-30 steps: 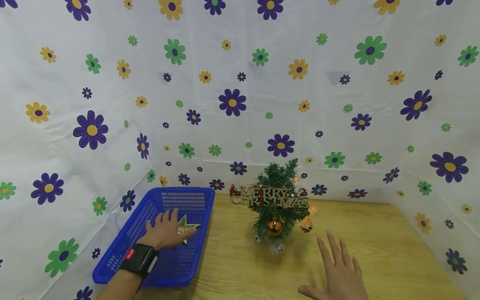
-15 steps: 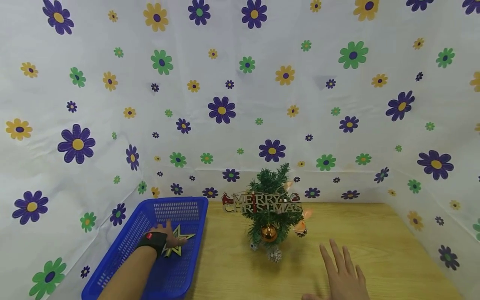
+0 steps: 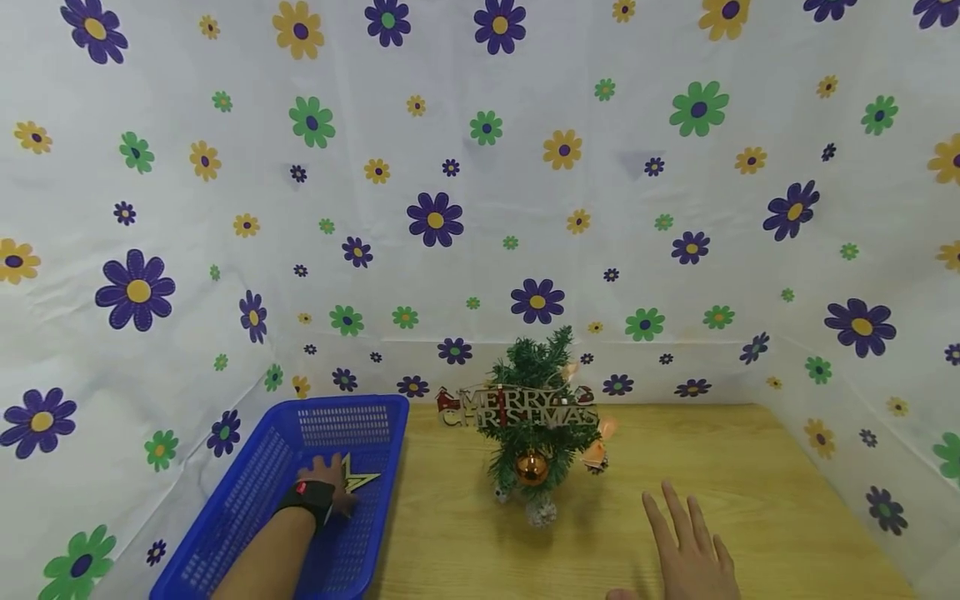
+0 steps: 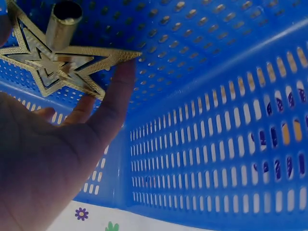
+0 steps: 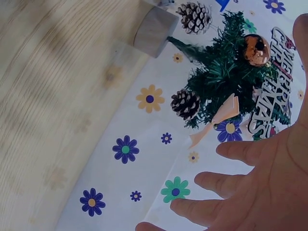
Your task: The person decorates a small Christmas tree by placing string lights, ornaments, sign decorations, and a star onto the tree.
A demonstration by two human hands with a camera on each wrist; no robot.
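Inside the blue plastic basket (image 3: 393, 477), my left hand (image 3: 327, 473) is on a gold star tree topper (image 3: 362, 481). In the left wrist view, the star topper (image 4: 109, 57) has a short round socket tube; a fingertip meets one of its points, other fingers pass behind it, and the thumb is at the opposite edge. My right hand (image 3: 692, 546) is spread over the table, holding nothing. To its left stands a small Christmas tree (image 3: 528, 362) with a "Merry Christmas" sign (image 3: 517, 407), an orange ball ornament (image 3: 532, 467) and a peach ribbon (image 5: 221, 114).
Pinecones (image 5: 186, 104) hang on the tree, whose round base (image 5: 156, 32) stands on the wooden table (image 3: 765, 492). A white flower-print sheet (image 3: 352, 275) walls off the back and both sides. A black watch (image 3: 313, 497) is on my left wrist.
My left hand has reached down and forward into the basket, onto the star topper, covering more of it. The head view has shifted slightly. The right hand stays spread near the table's front.
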